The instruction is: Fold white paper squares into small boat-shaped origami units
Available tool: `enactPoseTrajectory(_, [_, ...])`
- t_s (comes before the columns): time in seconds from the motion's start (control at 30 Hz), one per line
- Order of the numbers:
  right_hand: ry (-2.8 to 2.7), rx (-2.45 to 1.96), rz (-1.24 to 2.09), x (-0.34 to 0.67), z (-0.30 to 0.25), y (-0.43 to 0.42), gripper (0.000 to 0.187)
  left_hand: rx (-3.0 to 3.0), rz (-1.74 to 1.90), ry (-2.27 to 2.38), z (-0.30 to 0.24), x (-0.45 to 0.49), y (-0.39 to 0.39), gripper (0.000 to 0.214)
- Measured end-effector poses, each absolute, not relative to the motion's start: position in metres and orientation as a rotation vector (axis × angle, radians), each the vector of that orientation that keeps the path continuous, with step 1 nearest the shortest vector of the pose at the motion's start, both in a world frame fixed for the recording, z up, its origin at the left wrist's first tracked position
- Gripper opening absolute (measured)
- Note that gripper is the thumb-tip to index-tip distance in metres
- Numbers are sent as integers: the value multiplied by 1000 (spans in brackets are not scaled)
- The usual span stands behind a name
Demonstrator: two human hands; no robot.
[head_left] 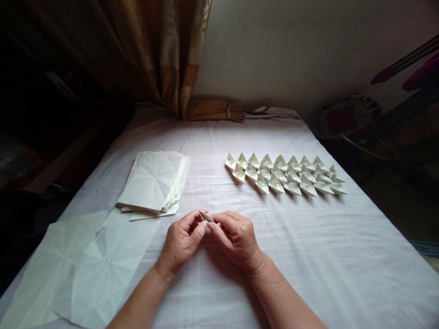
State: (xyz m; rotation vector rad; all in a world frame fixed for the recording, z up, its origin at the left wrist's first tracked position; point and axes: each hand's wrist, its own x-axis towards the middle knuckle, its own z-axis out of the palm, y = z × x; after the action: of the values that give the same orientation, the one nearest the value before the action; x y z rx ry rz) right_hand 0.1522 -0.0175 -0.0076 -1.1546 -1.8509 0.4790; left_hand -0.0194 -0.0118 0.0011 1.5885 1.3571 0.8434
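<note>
While the left hand [179, 246] and right hand [238, 238] pinch folded paper [206, 217] (right of the paper stack [151, 177]), I suspect oversqueezing could crumple it.

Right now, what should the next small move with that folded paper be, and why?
Perhaps gently spread the folded paper piece: the left hand and right hand both pinch it, and it looks narrower than the folded paper boats set out in rows.
</note>
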Motion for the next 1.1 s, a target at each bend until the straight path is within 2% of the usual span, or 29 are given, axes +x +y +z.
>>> enactPoseTrajectory(0.33, [-1855, -1183, 369, 148, -10, -19, 19, 1648, 795, 1535, -3, -14, -14, 49])
enactPoseTrajectory(0.77, [-1884, -1299, 449, 146, -8, -21, 14, 1727, 861, 1604, -2, -10, -16, 17])
enactPoseTrajectory(1.1, [-1877, -1533, 368, 140, -11, -23, 20, 1927, 802, 1664, -4, -10, -17, 15])
